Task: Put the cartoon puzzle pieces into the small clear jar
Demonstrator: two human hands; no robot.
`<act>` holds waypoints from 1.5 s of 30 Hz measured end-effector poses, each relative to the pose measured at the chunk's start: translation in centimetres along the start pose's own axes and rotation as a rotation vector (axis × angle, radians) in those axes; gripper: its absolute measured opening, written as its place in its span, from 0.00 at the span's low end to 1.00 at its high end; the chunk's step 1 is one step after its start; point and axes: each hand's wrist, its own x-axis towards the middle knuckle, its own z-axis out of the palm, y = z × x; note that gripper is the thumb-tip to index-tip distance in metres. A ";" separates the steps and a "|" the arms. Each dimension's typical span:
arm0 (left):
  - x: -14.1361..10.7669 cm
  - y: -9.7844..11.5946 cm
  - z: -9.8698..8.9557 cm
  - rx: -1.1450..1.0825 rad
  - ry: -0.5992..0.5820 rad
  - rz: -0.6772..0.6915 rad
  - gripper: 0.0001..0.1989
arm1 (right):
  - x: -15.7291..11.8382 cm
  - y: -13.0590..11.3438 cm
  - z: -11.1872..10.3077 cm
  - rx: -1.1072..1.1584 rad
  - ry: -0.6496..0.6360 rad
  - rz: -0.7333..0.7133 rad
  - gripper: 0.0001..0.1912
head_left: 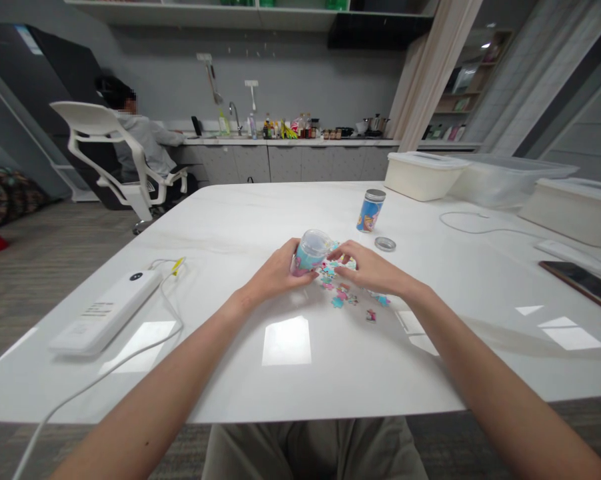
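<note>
While L grip (276, 270) holds jar (308, 255), pcs (343, 291) lie alongside.

Gray wall (300, 73) behind kitchen counter (285, 160); white chair (88, 113), gray floor (55, 257).

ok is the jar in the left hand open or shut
Open: the jar is uncapped, and a silver lid lies apart from it on the table.

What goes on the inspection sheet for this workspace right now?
Surface: glossy white tabletop, light reflections.
Job's things: tilted jar, no metal lid on it; scattered puzzle pieces; loose silver lid; second jar, lidded.
Clutter: white device, dark phone, storage boxes.
Hands: left hand grips the tilted jar; right hand near its mouth, grip unclear.
Cables: left cable, right cable, both white.
Surroundings: seated person, kitchen counter.
</note>
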 end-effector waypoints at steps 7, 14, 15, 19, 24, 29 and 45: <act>0.0 -0.1 0.1 0.014 -0.003 0.003 0.24 | -0.3 0.5 1.7 -0.259 -0.228 0.048 0.20; 0.0 -0.1 0.1 0.001 -0.008 0.024 0.23 | 0.1 0.8 2.4 -0.267 -0.165 0.006 0.13; 0.0 -0.1 0.0 0.002 -0.006 0.019 0.23 | 0.0 0.8 2.4 -0.280 -0.156 -0.022 0.12; 0.0 -0.1 0.0 0.025 -0.002 0.006 0.23 | 0.1 0.7 2.4 -0.369 -0.122 -0.136 0.10; 0.0 0.0 0.0 -0.001 -0.008 0.016 0.23 | 0.5 0.8 2.5 -0.463 -0.108 -0.151 0.14; 0.0 -0.1 0.0 0.000 -0.006 0.014 0.24 | 0.6 1.1 2.5 -0.387 -0.086 -0.193 0.12; 0.0 -0.2 0.0 0.020 -0.007 0.007 0.24 | 1.0 1.9 3.3 -0.201 -0.053 0.044 0.13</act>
